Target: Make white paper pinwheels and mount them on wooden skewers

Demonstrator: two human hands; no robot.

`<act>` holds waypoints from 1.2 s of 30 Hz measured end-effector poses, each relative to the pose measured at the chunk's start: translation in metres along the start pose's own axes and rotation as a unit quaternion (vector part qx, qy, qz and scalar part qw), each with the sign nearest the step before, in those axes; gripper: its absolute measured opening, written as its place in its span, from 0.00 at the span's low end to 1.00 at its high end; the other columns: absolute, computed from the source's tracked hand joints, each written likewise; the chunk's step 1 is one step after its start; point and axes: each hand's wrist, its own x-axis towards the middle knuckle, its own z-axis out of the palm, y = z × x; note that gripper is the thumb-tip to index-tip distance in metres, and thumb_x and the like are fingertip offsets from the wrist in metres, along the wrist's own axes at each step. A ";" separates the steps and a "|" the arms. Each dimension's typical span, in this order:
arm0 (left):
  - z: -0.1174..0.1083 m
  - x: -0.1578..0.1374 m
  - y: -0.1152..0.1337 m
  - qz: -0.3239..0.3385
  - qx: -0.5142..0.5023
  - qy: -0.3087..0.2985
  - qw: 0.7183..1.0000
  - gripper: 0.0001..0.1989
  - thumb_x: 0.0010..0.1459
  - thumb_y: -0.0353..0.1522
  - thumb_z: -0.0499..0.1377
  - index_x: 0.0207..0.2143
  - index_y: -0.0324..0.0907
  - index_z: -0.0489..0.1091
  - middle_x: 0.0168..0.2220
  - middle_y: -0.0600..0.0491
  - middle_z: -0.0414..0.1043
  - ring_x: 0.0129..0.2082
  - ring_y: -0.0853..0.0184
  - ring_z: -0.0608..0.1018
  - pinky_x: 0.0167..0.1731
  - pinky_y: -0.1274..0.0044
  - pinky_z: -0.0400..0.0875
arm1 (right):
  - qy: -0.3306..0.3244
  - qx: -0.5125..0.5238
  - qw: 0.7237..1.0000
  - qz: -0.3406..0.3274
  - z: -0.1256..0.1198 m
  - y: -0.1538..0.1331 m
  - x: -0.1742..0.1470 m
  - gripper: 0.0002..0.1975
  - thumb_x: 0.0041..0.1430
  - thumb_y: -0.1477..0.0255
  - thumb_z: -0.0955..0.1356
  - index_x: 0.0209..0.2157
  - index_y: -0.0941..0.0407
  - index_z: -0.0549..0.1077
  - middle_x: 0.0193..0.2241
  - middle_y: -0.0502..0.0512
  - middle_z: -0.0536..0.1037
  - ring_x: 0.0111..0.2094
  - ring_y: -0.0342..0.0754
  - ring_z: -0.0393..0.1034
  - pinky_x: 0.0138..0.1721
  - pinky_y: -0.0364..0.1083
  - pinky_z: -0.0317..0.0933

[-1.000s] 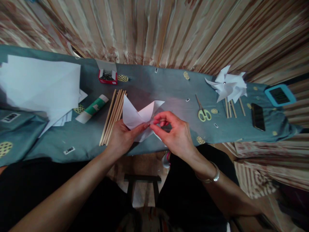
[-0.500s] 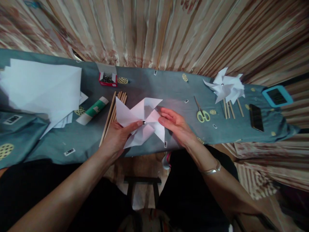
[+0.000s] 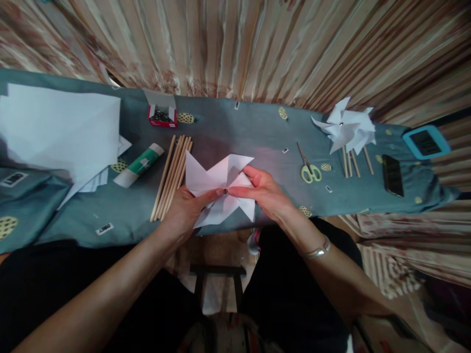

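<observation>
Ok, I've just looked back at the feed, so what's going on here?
A person holds a white paper pinwheel above the table, left hand on one side and right hand on the other. Both thumbs come in close to the small fastener at its centre. A row of wooden sticks lies by the left hand; scissors lie to the right, and more pinwheels sit farther right.

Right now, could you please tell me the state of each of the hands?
Left hand: closed, holding the left side of the paper pinwheel.
Right hand: closed, holding the right side of the same paper pinwheel.
</observation>
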 end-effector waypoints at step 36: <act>-0.003 0.002 -0.002 0.044 0.077 0.043 0.995 0.14 0.39 0.34 0.72 0.29 0.38 0.78 0.29 0.51 0.80 0.25 0.67 0.78 0.27 0.78 0.73 | 0.054 -0.049 0.996 -0.054 0.004 0.004 -0.002 0.24 0.36 0.66 0.78 0.35 0.53 0.68 0.31 0.49 0.77 0.34 0.49 0.74 0.42 0.53 0.71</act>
